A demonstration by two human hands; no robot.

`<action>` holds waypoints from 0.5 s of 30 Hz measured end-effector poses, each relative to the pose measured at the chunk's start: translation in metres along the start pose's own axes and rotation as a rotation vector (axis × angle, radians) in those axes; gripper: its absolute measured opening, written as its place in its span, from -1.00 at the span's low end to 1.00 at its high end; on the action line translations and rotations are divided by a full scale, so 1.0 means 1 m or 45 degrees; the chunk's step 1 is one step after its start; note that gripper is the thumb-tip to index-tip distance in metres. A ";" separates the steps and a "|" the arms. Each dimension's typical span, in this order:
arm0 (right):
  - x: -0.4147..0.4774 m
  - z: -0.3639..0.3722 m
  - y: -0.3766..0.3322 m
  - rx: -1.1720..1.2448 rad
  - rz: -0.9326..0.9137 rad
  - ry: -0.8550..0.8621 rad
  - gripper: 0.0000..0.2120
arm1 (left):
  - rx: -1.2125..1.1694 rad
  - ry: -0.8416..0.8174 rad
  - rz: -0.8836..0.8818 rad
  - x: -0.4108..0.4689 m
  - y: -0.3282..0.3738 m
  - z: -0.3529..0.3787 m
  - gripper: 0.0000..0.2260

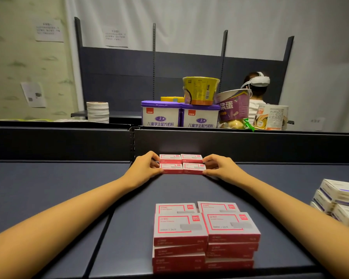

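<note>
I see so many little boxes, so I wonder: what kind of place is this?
Probably a shop, or a room set up like one. Dark metal shelves hold tidy stacks of identical red boxes, and milk powder tubs and noodle bowls sit farther back.

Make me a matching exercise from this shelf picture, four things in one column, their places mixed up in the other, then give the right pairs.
Things
1. far staple boxes
2. near staple stack
3. yellow bowl
4. white boxes

Places
A. on top of a purple-lidded tub
B. at the right edge of the shelf
C. between the left hand and the right hand
D. at the front of the shelf, untouched

Pairs: 1-C, 2-D, 3-A, 4-B
</note>
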State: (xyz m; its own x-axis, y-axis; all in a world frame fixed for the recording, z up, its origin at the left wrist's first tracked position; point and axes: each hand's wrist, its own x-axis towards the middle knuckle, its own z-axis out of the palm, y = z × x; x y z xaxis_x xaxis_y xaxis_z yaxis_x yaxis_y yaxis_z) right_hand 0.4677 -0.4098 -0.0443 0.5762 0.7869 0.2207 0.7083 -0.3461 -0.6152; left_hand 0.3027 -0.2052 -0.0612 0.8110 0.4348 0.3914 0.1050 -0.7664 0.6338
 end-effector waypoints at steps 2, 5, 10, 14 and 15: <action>0.002 0.003 0.003 0.001 -0.005 0.033 -0.65 | 0.014 0.006 -0.002 0.000 0.000 0.000 -0.69; 0.003 0.006 0.006 -0.024 -0.001 0.070 -0.67 | 0.045 0.006 -0.007 0.000 0.000 0.000 -0.72; -0.004 -0.002 -0.008 -0.145 -0.039 0.147 -0.57 | 0.055 -0.030 -0.031 -0.005 0.013 -0.006 -0.73; -0.036 -0.031 -0.043 0.034 -0.104 0.113 -0.70 | -0.099 -0.049 0.000 -0.026 0.053 -0.031 -0.84; -0.050 -0.038 -0.052 0.094 -0.128 0.060 -0.76 | -0.142 -0.095 0.021 -0.038 0.065 -0.039 -0.87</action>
State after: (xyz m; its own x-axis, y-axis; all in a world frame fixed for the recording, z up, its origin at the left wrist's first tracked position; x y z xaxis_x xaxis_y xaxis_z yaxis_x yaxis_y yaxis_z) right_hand 0.4176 -0.4503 0.0057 0.5235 0.7904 0.3181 0.7325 -0.2268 -0.6419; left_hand 0.2561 -0.2532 -0.0086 0.8530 0.3830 0.3545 0.0300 -0.7141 0.6994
